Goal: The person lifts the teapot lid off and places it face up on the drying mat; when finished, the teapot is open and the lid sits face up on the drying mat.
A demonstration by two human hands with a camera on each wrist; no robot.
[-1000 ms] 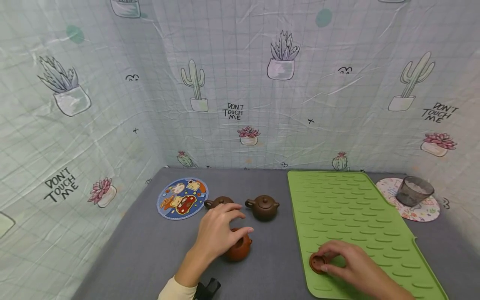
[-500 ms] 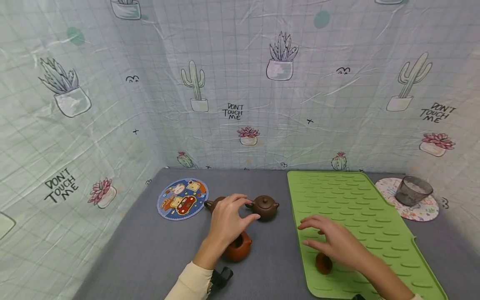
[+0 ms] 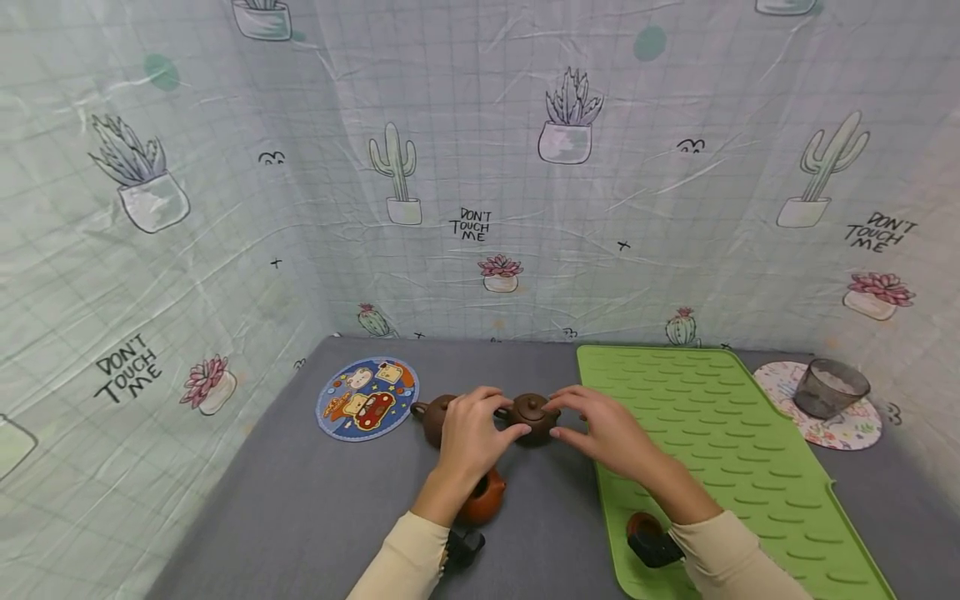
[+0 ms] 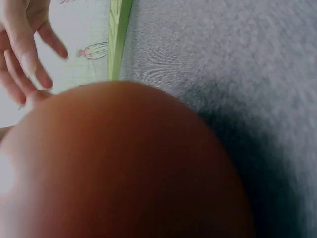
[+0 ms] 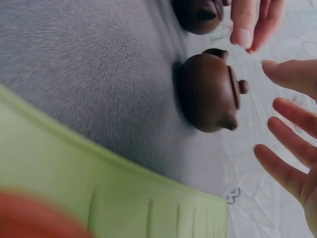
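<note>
While the left hand (image 3: 474, 425) and right hand (image 3: 606, 429) flank a lidded dark teapot (image 3: 532, 423) on the grey bench (image 3: 322, 517), the fingers of both are parted, loosely curved and holding nothing; the right wrist view shows the right hand clear of that teapot. A second dark teapot (image 3: 432, 423) stands partly hidden by the left hand. Nearer, an open-topped orange-brown pot (image 3: 489, 500) sits beside the left wrist. One small reddish piece (image 3: 642, 524), partly covered, lies on the green mat (image 3: 675, 400).

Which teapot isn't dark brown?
The reddish-orange teapot, sitting in front with its top open. The left teapot and right teapot behind it are both dark brown, and the right one wears its lid.
</note>
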